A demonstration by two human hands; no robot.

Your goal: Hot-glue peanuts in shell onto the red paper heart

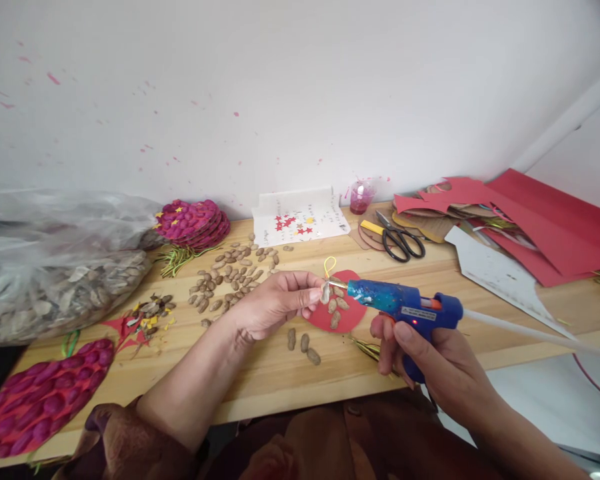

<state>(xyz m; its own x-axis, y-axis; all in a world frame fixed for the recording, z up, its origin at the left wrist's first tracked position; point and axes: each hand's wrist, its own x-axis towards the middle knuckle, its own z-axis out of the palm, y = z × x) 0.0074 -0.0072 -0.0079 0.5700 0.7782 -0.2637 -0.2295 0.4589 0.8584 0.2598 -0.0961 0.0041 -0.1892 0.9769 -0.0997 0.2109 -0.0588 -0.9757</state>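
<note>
Between the thumb and fingers of my left hand [285, 300] is a peanut shell [325, 292]. My right hand [435, 353] wraps round the grip of a blue hot glue gun [395, 301], whose metal nozzle meets the shell or lies just beside it. A white glue stick [525, 328] sticks out of the gun's back end. Below the nozzle lies a red paper disc [350, 319] with a yellow loop [331, 265] at its top and several peanut shells on it. A few loose peanuts [310, 353] rest on the wood in front of the disc.
Many peanuts [235, 270] are spread left of centre. A plastic bag of shells [55, 280], a stack of purple pieces [193, 223] and a purple-studded piece [50, 397] stand leftward. Scissors [400, 241], a pink-stained cup [361, 198], paper with stars [300, 220] and red card [555, 220] lie behind.
</note>
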